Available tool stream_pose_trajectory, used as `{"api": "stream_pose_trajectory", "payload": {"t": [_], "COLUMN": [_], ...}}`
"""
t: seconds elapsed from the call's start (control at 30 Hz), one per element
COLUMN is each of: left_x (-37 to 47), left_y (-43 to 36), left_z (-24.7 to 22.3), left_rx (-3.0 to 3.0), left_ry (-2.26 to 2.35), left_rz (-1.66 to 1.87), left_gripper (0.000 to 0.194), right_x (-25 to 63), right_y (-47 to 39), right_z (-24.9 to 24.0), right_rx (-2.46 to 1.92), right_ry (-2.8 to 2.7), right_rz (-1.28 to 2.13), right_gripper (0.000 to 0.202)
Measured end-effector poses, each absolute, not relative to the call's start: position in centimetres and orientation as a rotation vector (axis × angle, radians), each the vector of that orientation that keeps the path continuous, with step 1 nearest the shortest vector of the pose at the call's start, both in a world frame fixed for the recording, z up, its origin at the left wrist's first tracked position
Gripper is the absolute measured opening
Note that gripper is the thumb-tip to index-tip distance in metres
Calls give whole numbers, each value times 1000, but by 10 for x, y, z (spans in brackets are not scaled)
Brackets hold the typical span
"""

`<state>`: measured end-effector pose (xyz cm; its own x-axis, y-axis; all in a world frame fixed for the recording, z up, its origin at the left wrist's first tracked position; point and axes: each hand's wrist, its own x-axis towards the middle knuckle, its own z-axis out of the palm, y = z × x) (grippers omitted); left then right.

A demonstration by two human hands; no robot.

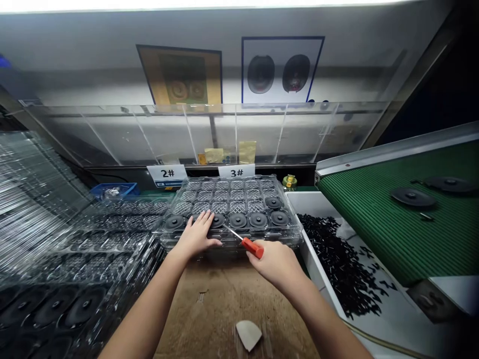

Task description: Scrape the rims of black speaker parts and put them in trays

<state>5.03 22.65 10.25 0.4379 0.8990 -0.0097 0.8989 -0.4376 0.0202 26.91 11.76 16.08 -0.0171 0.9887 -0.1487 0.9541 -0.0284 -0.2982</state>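
- Left hand (195,237) is lying flat, fingers spread open, pressing on the near edge of the clear plastic tray (232,209); gripping nothing.
- Right hand (277,262) is closing its fingers around the red-handled screwdriver (247,242), tip pointing at the tray's front row.
- Tray is sitting on the brown worktop (220,309), black round parts (258,220) filling its front row.
- White bin (316,204) of small black pieces is standing just right of the tray, beside the green conveyor belt (411,234).

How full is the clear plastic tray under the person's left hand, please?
Partly full. The clear plastic tray has black round discs in its near row and right end; the farther pockets show bare. Left hand rests on it.
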Motion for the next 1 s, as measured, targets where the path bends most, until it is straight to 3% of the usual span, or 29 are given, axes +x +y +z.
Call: {"api": "stream_pose_trajectory", "payload": {"t": [0.53,0.77,1.0], "left_x": [0,-33,-43], "left_y": [229,226,221], "left_z": [95,98,101], "left_rx": [2570,2406,2446], "left_ry": [1859,2068,2067], "left_rz": [21,24,156], "left_gripper": [84,97,85], "right_x": [225,213,216], "right_y": [121,114,95], "right_z": [151,157,154], "right_rx": [-2063,-1970,-1930], "right_ry": [-2172,-2174,-2081], "right_rz": [460,460,429], "right_gripper": [24,23,23]}}
